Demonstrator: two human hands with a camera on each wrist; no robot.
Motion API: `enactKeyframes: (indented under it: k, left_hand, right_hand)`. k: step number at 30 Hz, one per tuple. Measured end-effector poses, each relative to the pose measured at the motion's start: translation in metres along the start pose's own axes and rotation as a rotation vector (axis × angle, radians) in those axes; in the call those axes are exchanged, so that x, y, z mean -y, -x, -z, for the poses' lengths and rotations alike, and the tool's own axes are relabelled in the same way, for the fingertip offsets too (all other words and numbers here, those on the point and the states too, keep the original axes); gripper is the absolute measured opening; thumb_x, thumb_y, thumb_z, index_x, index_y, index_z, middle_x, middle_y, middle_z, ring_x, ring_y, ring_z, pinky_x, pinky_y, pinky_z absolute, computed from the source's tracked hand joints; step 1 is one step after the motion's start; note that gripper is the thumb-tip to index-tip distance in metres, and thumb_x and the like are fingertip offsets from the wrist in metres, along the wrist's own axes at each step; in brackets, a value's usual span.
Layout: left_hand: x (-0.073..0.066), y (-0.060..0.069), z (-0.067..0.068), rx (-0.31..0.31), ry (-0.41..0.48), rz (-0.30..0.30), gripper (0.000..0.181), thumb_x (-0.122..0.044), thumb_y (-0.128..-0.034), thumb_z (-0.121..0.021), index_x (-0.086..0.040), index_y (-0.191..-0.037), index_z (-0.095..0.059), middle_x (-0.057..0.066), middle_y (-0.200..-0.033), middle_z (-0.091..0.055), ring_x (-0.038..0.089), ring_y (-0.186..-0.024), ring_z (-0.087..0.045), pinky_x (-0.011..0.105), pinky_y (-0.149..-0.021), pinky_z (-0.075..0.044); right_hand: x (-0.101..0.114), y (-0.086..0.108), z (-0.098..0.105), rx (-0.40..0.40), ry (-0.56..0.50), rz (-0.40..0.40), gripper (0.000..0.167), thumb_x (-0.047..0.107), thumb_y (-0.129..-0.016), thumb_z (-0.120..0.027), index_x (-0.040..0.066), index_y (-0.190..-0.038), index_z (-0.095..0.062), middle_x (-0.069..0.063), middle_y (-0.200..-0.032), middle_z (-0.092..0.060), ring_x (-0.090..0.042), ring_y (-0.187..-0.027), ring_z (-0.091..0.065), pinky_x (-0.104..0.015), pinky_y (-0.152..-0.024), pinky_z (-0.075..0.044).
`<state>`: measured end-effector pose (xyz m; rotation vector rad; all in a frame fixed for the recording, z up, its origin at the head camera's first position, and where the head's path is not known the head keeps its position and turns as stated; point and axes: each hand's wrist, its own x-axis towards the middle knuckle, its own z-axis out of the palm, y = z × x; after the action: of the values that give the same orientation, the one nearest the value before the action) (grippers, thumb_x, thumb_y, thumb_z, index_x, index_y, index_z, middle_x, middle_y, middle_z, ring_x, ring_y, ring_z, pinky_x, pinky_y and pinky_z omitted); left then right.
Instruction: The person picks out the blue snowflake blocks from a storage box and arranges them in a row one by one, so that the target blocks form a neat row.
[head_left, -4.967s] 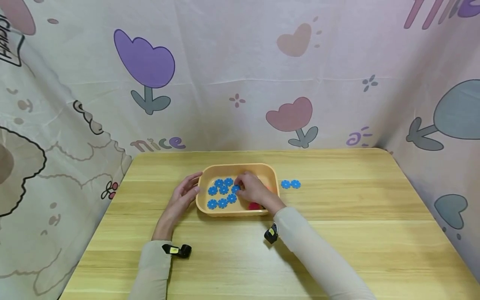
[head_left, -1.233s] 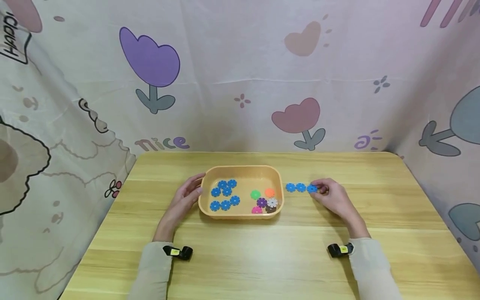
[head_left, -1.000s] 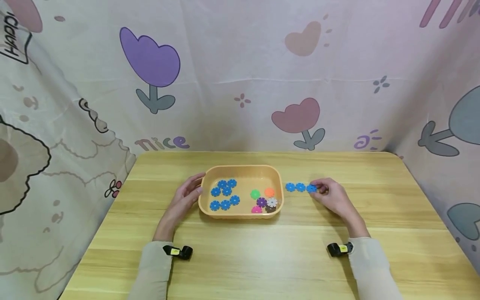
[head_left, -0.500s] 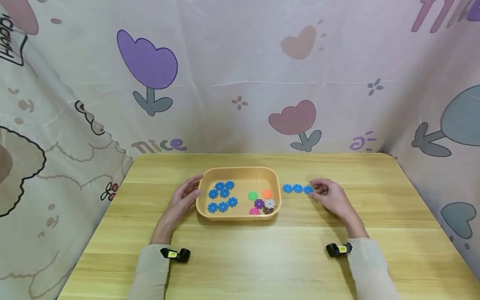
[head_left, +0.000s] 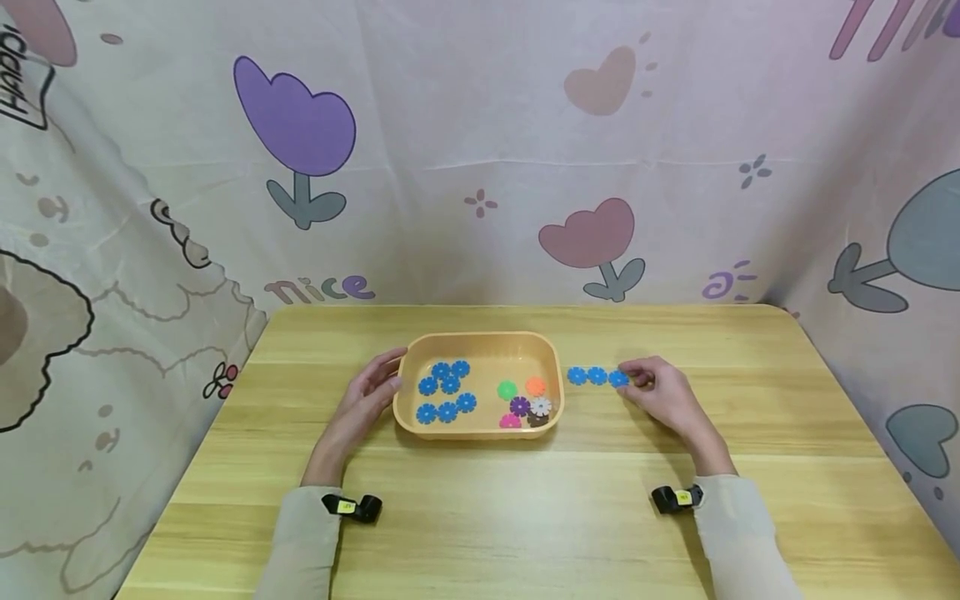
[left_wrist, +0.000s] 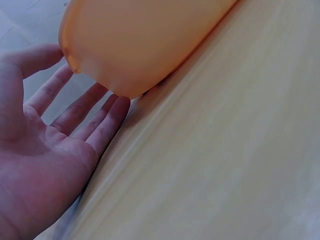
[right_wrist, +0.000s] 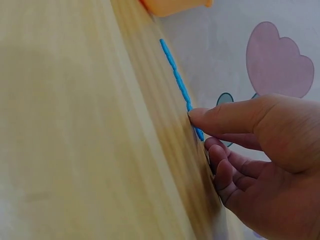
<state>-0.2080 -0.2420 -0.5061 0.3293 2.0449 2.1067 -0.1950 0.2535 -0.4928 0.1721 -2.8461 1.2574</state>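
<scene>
On the table to the right of the yellow tray (head_left: 480,432), three blue plastic snowflake discs (head_left: 597,376) lie flat in a row. My right hand (head_left: 663,398) pinches the rightmost blue disc (head_left: 617,378) by its right side between thumb and index finger. In the right wrist view the row looks like a thin blue strip (right_wrist: 177,80), with the thumb (right_wrist: 220,117) on it. My left hand (head_left: 363,404) rests against the left end of the tray, its fingers fairly straight and touching the outer wall (left_wrist: 140,45).
Inside the tray, several blue snowflake discs (head_left: 447,412) lie on the left. On its right are green (head_left: 507,390), orange (head_left: 536,386), purple (head_left: 520,406), white (head_left: 541,406), pink (head_left: 510,422) and brown (head_left: 537,420) discs. A patterned cloth (head_left: 450,100) hangs behind the table.
Five seconds ago my right hand was inside the tray among the blue discs and two blue discs lay outside. Now a third is in the row. Over the last second the hands barely move.
</scene>
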Motion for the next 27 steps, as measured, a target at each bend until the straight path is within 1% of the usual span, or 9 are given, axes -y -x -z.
enactKeyframes:
  k: [7, 11, 15, 17, 20, 22, 27]
  left_hand:
    - [0.0, 0.0, 0.001, 0.005, -0.008, -0.006, 0.053, -0.02, -0.1062, -0.057, -0.014, -0.156, -0.041, 0.015, -0.16, -0.039, 0.032, -0.143, -0.043, 0.029, -0.106, -0.048]
    - [0.0, 0.0, 0.001, 0.003, -0.011, -0.001, 0.053, -0.02, -0.1062, -0.057, -0.014, -0.156, -0.042, 0.015, -0.16, -0.04, 0.032, -0.142, -0.044, 0.029, -0.106, -0.048]
    - [0.0, 0.0, 0.001, -0.006, -0.015, 0.008, 0.052, -0.02, -0.1061, -0.058, -0.015, -0.156, -0.042, 0.014, -0.159, -0.041, 0.03, -0.142, -0.045, 0.029, -0.106, -0.048]
    - [-0.001, 0.0, 0.0, -0.009, -0.011, 0.01, 0.052, -0.02, -0.1059, -0.058, -0.015, -0.156, -0.043, 0.013, -0.159, -0.041, 0.03, -0.141, -0.045, 0.03, -0.106, -0.049]
    - [-0.001, 0.0, 0.0, -0.008, -0.006, 0.005, 0.052, -0.019, -0.1058, -0.058, -0.015, -0.155, -0.043, 0.013, -0.159, -0.041, 0.031, -0.142, -0.044, 0.03, -0.106, -0.048]
    - [-0.001, 0.0, 0.0, -0.006, -0.005, 0.001, 0.052, -0.019, -0.1057, -0.058, -0.015, -0.155, -0.043, 0.013, -0.159, -0.042, 0.031, -0.143, -0.043, 0.03, -0.107, -0.048]
    - [0.0, 0.0, 0.0, -0.003, -0.009, -0.003, 0.052, -0.019, -0.1057, -0.058, -0.016, -0.155, -0.043, 0.012, -0.158, -0.042, 0.032, -0.143, -0.043, 0.031, -0.107, -0.048]
  right_hand:
    - [0.0, 0.001, 0.0, 0.0, 0.006, -0.013, 0.035, 0.006, -0.092, -0.077, -0.002, -0.125, -0.069, -0.018, -0.117, -0.064, -0.028, -0.099, -0.06, -0.027, -0.079, -0.051]
    - [0.003, 0.002, 0.002, -0.001, 0.006, -0.009, 0.037, 0.007, -0.092, -0.076, -0.001, -0.127, -0.067, -0.017, -0.115, -0.066, -0.028, -0.099, -0.062, -0.03, -0.081, -0.053]
    - [0.013, 0.003, 0.006, -0.022, -0.029, 0.037, 0.037, 0.005, -0.093, -0.075, -0.002, -0.127, -0.066, -0.019, -0.114, -0.066, -0.029, -0.099, -0.063, -0.033, -0.086, -0.057]
    - [0.019, 0.003, 0.008, -0.036, -0.054, 0.069, 0.036, 0.004, -0.093, -0.075, -0.002, -0.127, -0.066, -0.02, -0.115, -0.065, -0.029, -0.099, -0.063, -0.03, -0.087, -0.057]
    - [0.03, 0.003, 0.01, -0.062, -0.074, 0.111, 0.035, 0.002, -0.093, -0.075, -0.002, -0.126, -0.066, -0.021, -0.117, -0.066, -0.028, -0.099, -0.063, -0.023, -0.083, -0.057]
    - [0.037, 0.004, 0.011, -0.084, -0.065, 0.133, 0.034, 0.002, -0.092, -0.075, 0.0, -0.125, -0.067, -0.02, -0.116, -0.068, -0.026, -0.097, -0.063, -0.019, -0.078, -0.055]
    - [0.056, 0.008, 0.013, -0.124, -0.058, 0.171, 0.032, 0.003, -0.091, -0.077, 0.003, -0.122, -0.07, -0.015, -0.113, -0.07, -0.022, -0.095, -0.064, -0.019, -0.073, -0.054]
